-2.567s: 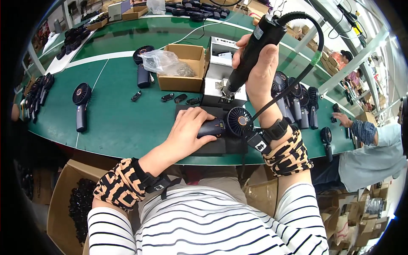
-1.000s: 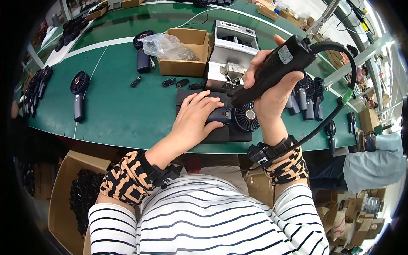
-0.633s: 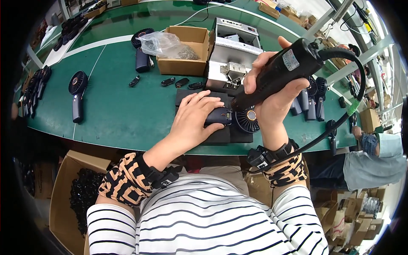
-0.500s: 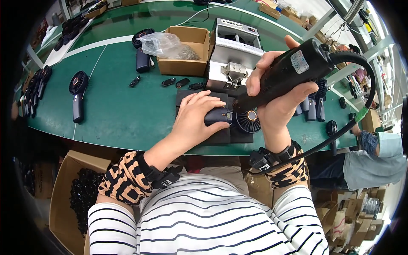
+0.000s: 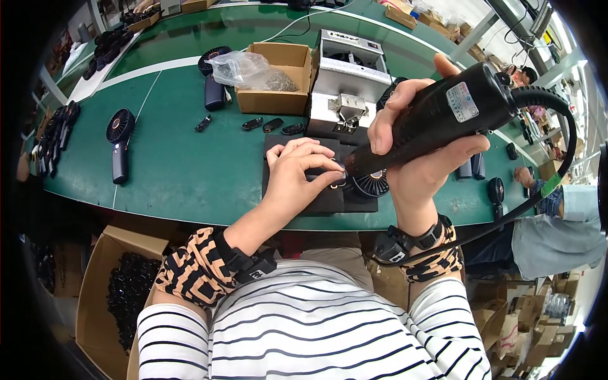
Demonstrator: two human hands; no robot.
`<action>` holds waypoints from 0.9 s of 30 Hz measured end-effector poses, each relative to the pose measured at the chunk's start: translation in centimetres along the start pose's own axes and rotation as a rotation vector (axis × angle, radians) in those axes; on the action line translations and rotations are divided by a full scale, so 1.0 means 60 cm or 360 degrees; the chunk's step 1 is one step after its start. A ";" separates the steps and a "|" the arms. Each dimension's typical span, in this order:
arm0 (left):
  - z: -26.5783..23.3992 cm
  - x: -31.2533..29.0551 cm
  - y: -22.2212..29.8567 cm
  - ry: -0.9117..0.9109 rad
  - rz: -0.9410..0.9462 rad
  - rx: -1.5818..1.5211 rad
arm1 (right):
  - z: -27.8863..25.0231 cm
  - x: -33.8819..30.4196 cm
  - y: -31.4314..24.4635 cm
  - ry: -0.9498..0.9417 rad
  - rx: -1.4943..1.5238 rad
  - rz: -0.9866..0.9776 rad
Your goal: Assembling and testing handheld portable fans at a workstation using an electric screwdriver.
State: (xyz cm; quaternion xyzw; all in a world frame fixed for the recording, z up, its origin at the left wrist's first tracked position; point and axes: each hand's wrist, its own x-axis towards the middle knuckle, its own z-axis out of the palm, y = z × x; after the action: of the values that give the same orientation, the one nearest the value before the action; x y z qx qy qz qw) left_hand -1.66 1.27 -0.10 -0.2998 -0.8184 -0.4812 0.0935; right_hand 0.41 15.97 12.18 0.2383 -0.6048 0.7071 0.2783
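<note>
1. Right hand (image 5: 421, 155) raised over the bench, wrist bent, fingers wrapped tight round a black electric screwdriver (image 5: 437, 117); tool lies tilted, tip pointing toward 8 o'clock, cable end toward 2 o'clock.
2. Left hand (image 5: 297, 180) reaches in from 7 o'clock, palm down, fingers curled, pressing on a small black handheld fan (image 5: 361, 183); fingertips pinch near the driver tip.
3. Fan lies flat on a black foam mat (image 5: 282, 149), just under both hands; round grille head shows at 5 o'clock of the driver tip, handle hidden under the left hand.
4. Driver body is a matte black plastic cylinder with a pale label; thick black cable (image 5: 557, 152) loops from its rear down to 5 o'clock.
5. Green table (image 5: 183, 164) has a smooth, felt-like surface.
6. At 12 o'clock of the mat is a boxy grey metal machine (image 5: 351, 76); at 11 o'clock an open cardboard box (image 5: 278, 79) with a crinkled clear plastic bag (image 5: 244, 68).
7. Another black fan (image 5: 119, 149) lies at 9 o'clock, well apart.
8. Both wrists wear black straps, sleeves patterned orange-black.
</note>
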 end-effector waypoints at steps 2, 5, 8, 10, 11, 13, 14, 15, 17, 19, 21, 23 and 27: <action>-0.002 0.000 0.004 0.0014 0.0065 0.0055 | 0.003 -0.002 -0.003 -0.0011 -0.0002 0.0011; -0.004 -0.001 0.010 0.0049 0.0182 0.0130 | 0.008 -0.003 -0.002 -0.0035 0.0004 0.0039; -0.004 -0.002 0.010 0.0109 0.0248 0.0160 | 0.009 -0.006 0.002 -0.0045 -0.0035 0.0063; -0.004 -0.003 0.011 0.0148 0.0260 0.0169 | 0.009 -0.009 0.006 -0.0046 -0.0081 0.0072; -0.005 -0.003 0.014 0.0143 0.0276 0.0172 | 0.009 -0.010 0.008 -0.0038 -0.0058 0.0092; -0.008 -0.004 0.017 0.0140 0.0294 0.0174 | 0.010 -0.013 0.008 -0.0032 -0.0037 0.0109; -0.010 -0.006 0.016 0.0096 0.0290 0.0189 | 0.011 -0.016 0.008 -0.0023 -0.0034 0.0115; -0.012 -0.006 0.016 0.0052 0.0286 0.0203 | 0.012 -0.017 0.009 -0.0013 -0.0031 0.0119; -0.013 -0.003 0.019 0.0059 0.0275 0.0195 | 0.010 -0.015 0.010 -0.0028 -0.0011 0.0106; -0.014 -0.004 0.013 0.0069 0.0260 0.0190 | 0.006 -0.010 0.011 -0.0047 0.0013 0.0095; -0.011 -0.007 -0.005 0.0023 0.0247 0.0374 | -0.005 0.000 0.009 0.0043 -0.0074 -0.0010; -0.011 -0.010 -0.008 -0.0063 0.0245 0.0337 | -0.013 0.009 0.015 0.0053 -0.0080 -0.0046; -0.010 -0.009 -0.006 -0.0061 0.0259 0.0380 | -0.021 0.009 0.029 0.0046 -0.0196 -0.0015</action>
State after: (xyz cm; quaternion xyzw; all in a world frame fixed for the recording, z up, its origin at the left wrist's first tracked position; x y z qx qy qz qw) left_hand -1.53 0.40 -0.29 -0.3611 -0.8445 -0.3654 0.1517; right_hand -1.20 17.08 11.09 0.2136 -0.6419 0.6706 0.3045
